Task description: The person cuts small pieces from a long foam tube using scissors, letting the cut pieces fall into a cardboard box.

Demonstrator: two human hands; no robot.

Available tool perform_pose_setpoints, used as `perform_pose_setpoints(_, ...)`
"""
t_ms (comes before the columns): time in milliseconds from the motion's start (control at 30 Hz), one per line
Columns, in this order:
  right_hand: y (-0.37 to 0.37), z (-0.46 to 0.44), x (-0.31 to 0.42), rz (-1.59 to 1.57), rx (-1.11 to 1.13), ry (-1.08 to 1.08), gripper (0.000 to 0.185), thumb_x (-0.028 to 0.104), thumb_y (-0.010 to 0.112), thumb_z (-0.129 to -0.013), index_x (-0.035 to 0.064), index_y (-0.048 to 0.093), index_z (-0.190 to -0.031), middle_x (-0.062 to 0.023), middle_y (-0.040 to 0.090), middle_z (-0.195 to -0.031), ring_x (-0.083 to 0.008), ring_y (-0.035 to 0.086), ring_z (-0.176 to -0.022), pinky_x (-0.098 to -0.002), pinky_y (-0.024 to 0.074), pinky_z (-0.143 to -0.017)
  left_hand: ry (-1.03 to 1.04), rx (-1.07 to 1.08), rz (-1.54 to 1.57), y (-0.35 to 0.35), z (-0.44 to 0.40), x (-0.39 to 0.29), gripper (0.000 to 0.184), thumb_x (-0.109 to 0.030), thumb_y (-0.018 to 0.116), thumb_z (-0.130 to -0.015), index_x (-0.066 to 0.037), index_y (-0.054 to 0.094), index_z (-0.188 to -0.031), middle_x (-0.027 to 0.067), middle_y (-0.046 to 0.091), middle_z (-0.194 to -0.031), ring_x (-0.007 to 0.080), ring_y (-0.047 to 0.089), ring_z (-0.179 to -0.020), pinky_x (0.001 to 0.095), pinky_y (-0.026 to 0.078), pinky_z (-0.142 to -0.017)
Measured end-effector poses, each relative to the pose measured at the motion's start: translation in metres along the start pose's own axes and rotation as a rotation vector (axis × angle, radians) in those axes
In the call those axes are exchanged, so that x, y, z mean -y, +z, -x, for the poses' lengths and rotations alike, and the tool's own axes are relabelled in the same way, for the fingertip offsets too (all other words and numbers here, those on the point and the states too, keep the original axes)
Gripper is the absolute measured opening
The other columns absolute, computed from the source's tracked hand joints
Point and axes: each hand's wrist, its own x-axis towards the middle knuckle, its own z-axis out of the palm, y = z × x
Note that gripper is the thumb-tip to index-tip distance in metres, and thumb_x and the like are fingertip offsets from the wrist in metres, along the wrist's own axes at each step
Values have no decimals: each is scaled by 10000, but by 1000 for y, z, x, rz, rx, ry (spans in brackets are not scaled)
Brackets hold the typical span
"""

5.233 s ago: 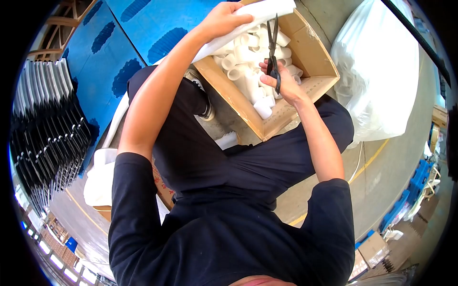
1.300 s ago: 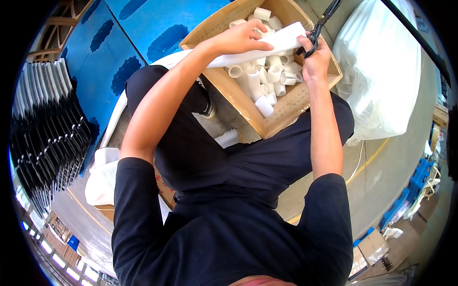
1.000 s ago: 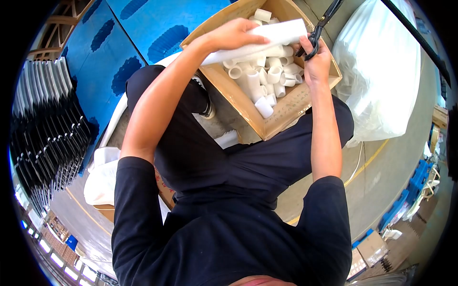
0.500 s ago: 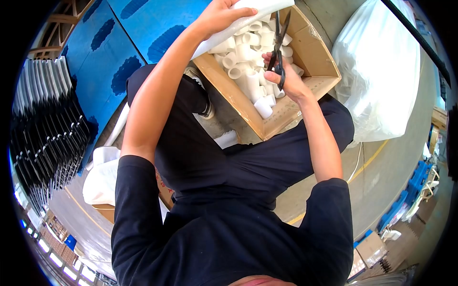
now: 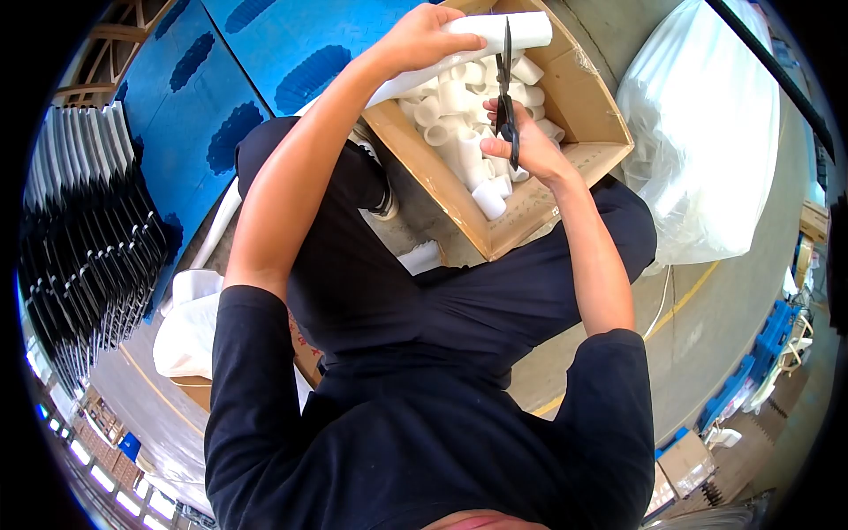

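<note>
Gripping white tube [image 5: 528, 31] | left hand [image 5: 430, 40] curled round it | right hand [image 5: 528, 148] part-curled, holding scissors [image 5: 504, 93] at tube

white tube [image 5: 526, 30]: partly hidden by left grip [image 5: 430, 40] | box [image 5: 579, 102]: cut off above | plastic bag [image 5: 698, 141]: likewise

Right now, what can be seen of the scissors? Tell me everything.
The scissors are dark, nearly black, with slim, metal-looking blades and looped handles. The right hand holds them by the handles over the open cardboard box, blades pointing toward the top of the picture. They look partly open: one blade crosses in front of the white tube; the other seems to pass behind it. The handles' material is unclear.
</note>
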Motion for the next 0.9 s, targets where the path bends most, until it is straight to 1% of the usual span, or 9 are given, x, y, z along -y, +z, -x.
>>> perform_pose_setpoints(67,-1,-1,-2,-2,-22,-24,1060,545,872,-603,-29,390,-1354,-105,510,-1038,-206,535,-982,-317,459,-879,3,18,-24,0,1,-1,437,-348,715,-821,-7,678,-1091,51,674,-869,111,599,-771,269,473,-736)
perform_pose_setpoints(133,-4,0,-1,5,30,16,946,478,830,-694,-9,391,-1377,-154,480,-1326,-261,441,-1270,-364,350,-1073,10,33,-33,-1,0,-2,436,-351,711,-822,-5,680,-1085,51,673,-865,114,599,-771,273,475,-739)
perform_pose_setpoints(267,-4,1,1,19,25,24,907,476,820,-709,-8,412,-1358,-150,480,-1321,-253,449,-1256,-359,370,-1054,19,52,-109,-2,0,-4,432,-363,693,-828,-6,684,-1071,52,671,-863,126,598,-771,281,475,-744)
perform_pose_setpoints(367,-3,0,-1,4,9,28,829,476,797,-742,-23,456,-1309,-144,532,-1264,-234,495,-1197,-343,391,-1026,16,64,-113,-2,-1,1,426,-366,682,-832,-14,685,-1072,52,670,-862,130,596,-774,283,474,-748)
perform_pose_setpoints(467,1,-2,-5,-64,-5,57,736,503,751,-787,-33,517,-1235,-117,608,-1130,-200,552,-1097,-320,420,-981,-42,152,-95,-6,-9,15,460,-377,690,-811,-21,694,-1102,87,695,-916,159,630,-836,300,486,-786)
perform_pose_setpoints(533,2,-1,-7,-120,19,122,636,530,703,-824,-27,593,-1110,-85,651,-975,-160,594,-960,-297,452,-901,-79,163,-105,-5,-10,25,433,-359,683,-821,-21,690,-1091,73,687,-916,146,616,-829,292,478,-785)
perform_pose_setpoints(567,2,-1,-8,-119,19,123,636,530,703,-824,-27,593,-1110,-85,651,-975,-160,594,-960,-297,452,-901,-117,172,-116,-5,-11,29,406,-341,676,-830,-21,686,-1080,59,678,-915,132,602,-822,284,470,-783)
perform_pose_setpoints(633,2,-2,-12,-108,56,176,701,602,718,-768,-36,616,-1040,-76,632,-898,-124,584,-824,-254,473,-758,-155,184,-120,-5,-12,34,408,-342,674,-828,-22,687,-1082,62,678,-929,137,603,-832,289,469,-788)
perform_pose_setpoints(900,9,2,-14,-162,-3,198,602,534,753,-775,-23,644,-976,-73,673,-811,-110,628,-721,-242,501,-657,-260,218,-122,-3,-10,38,420,-359,666,-821,-25,696,-1073,77,680,-946,157,608,-842,312,467,-792)
